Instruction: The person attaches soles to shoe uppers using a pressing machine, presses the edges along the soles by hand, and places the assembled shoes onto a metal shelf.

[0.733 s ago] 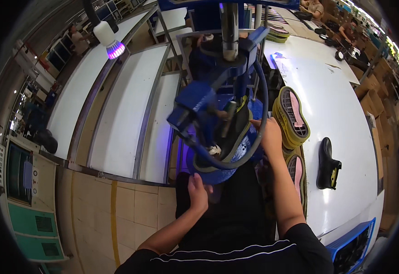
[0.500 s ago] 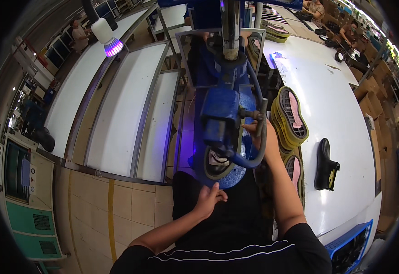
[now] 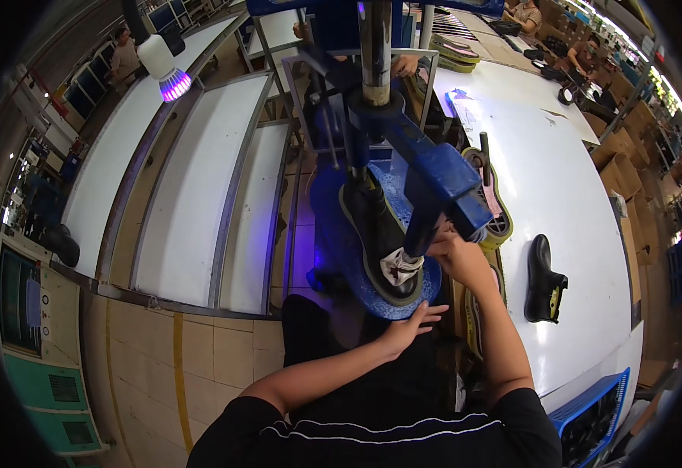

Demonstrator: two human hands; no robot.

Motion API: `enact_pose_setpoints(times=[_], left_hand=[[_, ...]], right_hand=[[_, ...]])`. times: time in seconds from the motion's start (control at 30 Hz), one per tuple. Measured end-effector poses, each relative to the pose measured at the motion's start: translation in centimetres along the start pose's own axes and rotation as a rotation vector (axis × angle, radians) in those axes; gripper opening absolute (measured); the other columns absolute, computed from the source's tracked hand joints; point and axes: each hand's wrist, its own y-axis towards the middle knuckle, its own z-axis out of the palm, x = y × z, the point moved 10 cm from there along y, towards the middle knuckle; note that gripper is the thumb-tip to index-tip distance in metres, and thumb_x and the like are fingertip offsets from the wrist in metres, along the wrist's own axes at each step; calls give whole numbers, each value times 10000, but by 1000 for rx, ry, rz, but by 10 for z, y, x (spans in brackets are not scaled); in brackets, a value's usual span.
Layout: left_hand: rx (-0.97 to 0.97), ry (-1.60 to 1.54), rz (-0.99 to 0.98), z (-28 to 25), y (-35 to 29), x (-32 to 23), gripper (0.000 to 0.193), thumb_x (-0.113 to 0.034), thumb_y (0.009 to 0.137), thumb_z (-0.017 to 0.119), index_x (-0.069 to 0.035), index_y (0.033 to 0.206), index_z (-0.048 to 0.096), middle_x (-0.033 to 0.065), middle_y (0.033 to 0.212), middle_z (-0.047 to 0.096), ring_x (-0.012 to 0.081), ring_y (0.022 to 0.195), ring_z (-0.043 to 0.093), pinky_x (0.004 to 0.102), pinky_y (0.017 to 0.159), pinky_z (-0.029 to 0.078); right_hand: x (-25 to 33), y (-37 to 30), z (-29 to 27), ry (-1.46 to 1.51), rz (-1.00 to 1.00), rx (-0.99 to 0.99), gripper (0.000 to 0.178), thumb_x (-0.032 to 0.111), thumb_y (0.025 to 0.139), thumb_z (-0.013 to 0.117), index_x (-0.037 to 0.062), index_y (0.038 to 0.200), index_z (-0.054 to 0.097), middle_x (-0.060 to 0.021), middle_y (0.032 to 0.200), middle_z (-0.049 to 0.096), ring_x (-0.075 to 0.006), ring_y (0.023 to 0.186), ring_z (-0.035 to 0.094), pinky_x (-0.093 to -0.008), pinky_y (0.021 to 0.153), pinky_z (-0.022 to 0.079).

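A black boot [image 3: 373, 222] with a dark sole lies toe toward me on a blue speckled platform [image 3: 432, 282]. A crumpled whitish cloth [image 3: 400, 267] covers part of its toe, and the metal rod of a blue press arm [image 3: 442, 173] comes down onto it. My left hand [image 3: 407, 335] is open, fingers stretched along the platform's near edge. To the right of the toe, my right hand [image 3: 465, 261] is closed beside the lower part of the arm. That arm partly hides its fingertips, so what they grip is unclear.
Yellow-rimmed soles [image 3: 499, 222] stand along the white table's [image 3: 582, 187] left edge. Another black boot [image 3: 545, 281] lies on that table. A blue basket [image 3: 590, 413] is at lower right. White-topped racks [image 3: 200, 187] and a lamp with purple light [image 3: 174, 84] are left. Other people work farther off.
The blue press arm has swung right, uncovering the boot and the cloth on its toe. My left hand has moved right along the platform edge, its fingers straightening. My right hand has shifted slightly nearer.
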Motion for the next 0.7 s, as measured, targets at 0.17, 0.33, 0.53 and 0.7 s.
enact_pose_setpoints(times=[0.17, 0.33, 0.53, 0.7], left_hand=[[-57, 32, 32, 21, 45, 0, 729, -630, 1096, 218, -136, 1630, 262, 71, 1465, 595, 227, 1330, 510, 473, 1181, 340], [-11, 68, -20, 30, 77, 0, 775, -687, 1070, 203, -125, 1572, 383, 71, 1450, 600, 222, 1317, 497, 495, 1186, 310], [354, 493, 63, 6, 34, 26, 596, -495, 1126, 358, -43, 1470, 536, 148, 1383, 635, 219, 1284, 580, 367, 1112, 421], [249, 231, -291, -122, -66, -60, 569, -447, 1116, 400, -17, 1466, 530, 224, 1250, 708, 313, 1120, 726, 379, 1007, 560]], right_hand=[[11, -12, -22, 6, -128, 39, 308, 7, 687, 771, 120, 966, 837, -36, 834, 716, -273, 900, 584, -382, 844, 517], [-5, -24, -36, 9, -54, -3, 342, 6, 673, 782, 130, 986, 837, -27, 843, 725, -265, 926, 595, -390, 862, 515], [2, -25, -36, 23, -34, -6, 308, -1, 712, 775, 125, 986, 835, -36, 877, 739, -270, 955, 598, -397, 901, 505], [-5, -31, -37, 52, 33, 8, 299, -12, 722, 763, 119, 982, 835, -38, 907, 749, -271, 976, 602, -390, 933, 500]])
